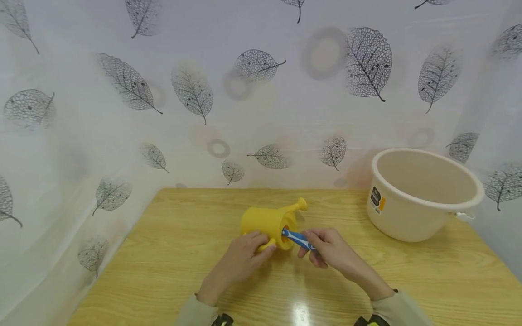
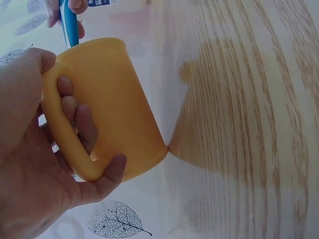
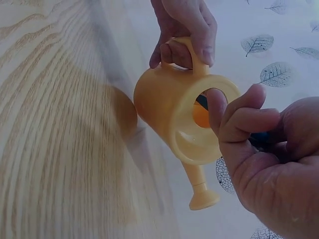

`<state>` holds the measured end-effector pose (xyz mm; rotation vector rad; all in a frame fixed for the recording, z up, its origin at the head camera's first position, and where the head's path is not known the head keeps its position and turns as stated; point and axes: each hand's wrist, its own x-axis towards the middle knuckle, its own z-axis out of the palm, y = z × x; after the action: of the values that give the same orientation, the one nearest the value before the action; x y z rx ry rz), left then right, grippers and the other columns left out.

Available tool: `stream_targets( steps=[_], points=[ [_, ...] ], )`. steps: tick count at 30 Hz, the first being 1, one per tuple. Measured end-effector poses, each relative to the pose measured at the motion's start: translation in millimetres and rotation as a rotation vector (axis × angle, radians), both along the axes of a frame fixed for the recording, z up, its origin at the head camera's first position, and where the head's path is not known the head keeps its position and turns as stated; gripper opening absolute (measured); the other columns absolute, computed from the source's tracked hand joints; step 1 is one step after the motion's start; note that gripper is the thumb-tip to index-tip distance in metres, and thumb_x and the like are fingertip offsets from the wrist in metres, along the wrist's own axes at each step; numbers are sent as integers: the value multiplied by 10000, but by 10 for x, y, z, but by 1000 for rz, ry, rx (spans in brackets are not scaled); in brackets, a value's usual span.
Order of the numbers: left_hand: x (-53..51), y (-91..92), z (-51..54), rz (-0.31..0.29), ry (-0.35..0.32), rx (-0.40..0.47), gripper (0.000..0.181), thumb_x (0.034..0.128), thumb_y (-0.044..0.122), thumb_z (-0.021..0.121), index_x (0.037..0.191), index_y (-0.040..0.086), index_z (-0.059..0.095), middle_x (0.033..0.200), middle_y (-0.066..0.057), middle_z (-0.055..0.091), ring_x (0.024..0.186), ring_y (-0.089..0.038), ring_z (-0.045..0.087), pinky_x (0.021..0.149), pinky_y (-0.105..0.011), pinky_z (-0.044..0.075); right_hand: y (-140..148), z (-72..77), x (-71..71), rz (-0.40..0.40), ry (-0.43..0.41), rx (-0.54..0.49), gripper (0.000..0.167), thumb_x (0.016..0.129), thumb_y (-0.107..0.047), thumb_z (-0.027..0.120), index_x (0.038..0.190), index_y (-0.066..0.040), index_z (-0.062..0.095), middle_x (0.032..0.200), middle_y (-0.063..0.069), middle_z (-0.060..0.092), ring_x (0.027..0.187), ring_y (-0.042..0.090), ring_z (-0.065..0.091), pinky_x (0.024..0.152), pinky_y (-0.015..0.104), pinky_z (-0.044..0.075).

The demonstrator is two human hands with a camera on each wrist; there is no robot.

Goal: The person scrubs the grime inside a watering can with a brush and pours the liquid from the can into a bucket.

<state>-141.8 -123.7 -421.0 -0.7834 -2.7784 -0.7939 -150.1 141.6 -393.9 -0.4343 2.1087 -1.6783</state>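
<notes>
A small yellow watering can (image 1: 261, 220) lies tilted over the table, its round opening facing right and its spout pointing to the back right. The lower edge of its base touches the tabletop in the left wrist view. My left hand (image 1: 243, 258) grips the can's handle (image 2: 62, 119), fingers passing through the loop. With my right hand (image 1: 328, 248) I hold a blue-and-white handle (image 1: 299, 239) that reaches into the opening. Its far end is hidden inside the can, so the tool's kind cannot be told. Something orange (image 3: 201, 117) shows inside the opening.
A large cream bucket (image 1: 408, 222) with a label stands at the table's back right. The wooden tabletop (image 1: 171, 253) meets a white, leaf-patterned sheet (image 1: 261, 108) behind and at the sides.
</notes>
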Motion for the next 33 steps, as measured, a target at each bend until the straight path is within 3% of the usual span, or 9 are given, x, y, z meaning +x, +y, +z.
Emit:
stream_targets(
  steps=[15, 33],
  points=[
    [7, -34, 42, 24, -27, -22, 282, 1050, 406, 551, 814, 254, 523, 784, 139, 441, 700, -30, 410, 652, -188, 378, 136, 1, 53, 7, -23, 10, 444, 1114, -313, 426, 1323, 40, 597, 908, 93, 718, 535, 48, 506, 470, 188, 372],
    [2, -6, 15, 2, -5, -16, 269, 1048, 408, 554, 835, 244, 547, 785, 140, 442, 696, -22, 403, 644, -181, 372, -57, -54, -11, -16, -71, -84, 434, 1123, -226, 386, 1317, 120, 562, 877, 52, 734, 518, 24, 499, 476, 161, 360]
  ],
)
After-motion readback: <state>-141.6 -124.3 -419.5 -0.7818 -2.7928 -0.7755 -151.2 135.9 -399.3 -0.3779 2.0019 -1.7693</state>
